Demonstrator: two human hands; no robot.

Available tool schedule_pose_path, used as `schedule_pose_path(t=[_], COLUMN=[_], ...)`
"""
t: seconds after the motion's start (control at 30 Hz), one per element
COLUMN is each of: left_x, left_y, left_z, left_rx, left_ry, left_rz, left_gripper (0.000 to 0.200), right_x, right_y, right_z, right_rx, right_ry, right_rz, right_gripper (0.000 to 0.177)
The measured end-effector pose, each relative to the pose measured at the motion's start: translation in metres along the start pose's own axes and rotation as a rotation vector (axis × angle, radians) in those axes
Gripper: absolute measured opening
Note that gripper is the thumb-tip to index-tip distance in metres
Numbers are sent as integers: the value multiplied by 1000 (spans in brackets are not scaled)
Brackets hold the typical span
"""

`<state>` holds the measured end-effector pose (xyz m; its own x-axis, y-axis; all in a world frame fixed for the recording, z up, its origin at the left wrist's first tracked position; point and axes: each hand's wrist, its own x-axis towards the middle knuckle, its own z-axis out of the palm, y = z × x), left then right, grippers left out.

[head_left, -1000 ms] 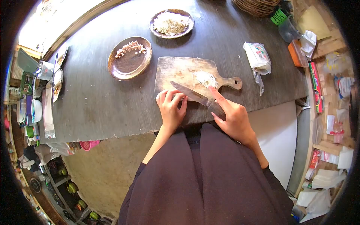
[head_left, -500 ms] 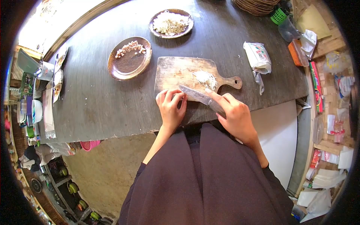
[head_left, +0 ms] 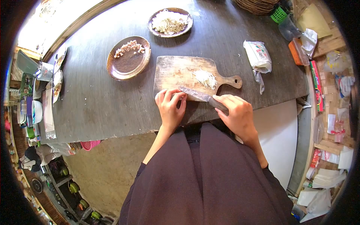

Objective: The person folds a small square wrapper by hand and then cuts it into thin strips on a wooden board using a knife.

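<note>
My right hand (head_left: 237, 114) grips the dark handle of a knife (head_left: 197, 94), whose blade points left over the near edge of the wooden cutting board (head_left: 172, 71). Close to the blade tip, my left hand (head_left: 171, 108) has its fingers bent and pinched together at the board's near edge. Whatever lies between those fingers is hidden. A small heap of thin, pale shreds (head_left: 205, 78) rests on the board near its handle, just beyond the knife.
Left of the board stands a brown plate (head_left: 129, 72) with small pinkish diced pieces (head_left: 129, 48). Farther back, another plate (head_left: 171, 36) bears pale shreds (head_left: 169, 22). A tied white plastic bag (head_left: 258, 56) lies to the right. Dishes and containers line the table's left side.
My right index finger has drawn back from beside the shreds to the knife handle, and the hand has shifted slightly right. My left hand stays almost in place.
</note>
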<state>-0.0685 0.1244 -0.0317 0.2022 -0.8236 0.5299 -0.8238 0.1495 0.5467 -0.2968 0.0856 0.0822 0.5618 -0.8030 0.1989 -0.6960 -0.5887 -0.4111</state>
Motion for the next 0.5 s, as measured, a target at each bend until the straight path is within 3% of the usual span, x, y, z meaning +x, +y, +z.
schedule_pose_path(t=[0.2, 0.5], left_x=[0, 0], left_y=[1, 0], left_z=[0, 1], left_rx=[-3, -2], left_ry=[1, -2], left_rz=[-6, -11], left_gripper=[16, 15], right_x=[-3, 2], right_y=[3, 7], right_z=[3, 2], right_rx=[34, -34], right_ry=[-15, 173], right_rz=[36, -96], right_gripper=[35, 31])
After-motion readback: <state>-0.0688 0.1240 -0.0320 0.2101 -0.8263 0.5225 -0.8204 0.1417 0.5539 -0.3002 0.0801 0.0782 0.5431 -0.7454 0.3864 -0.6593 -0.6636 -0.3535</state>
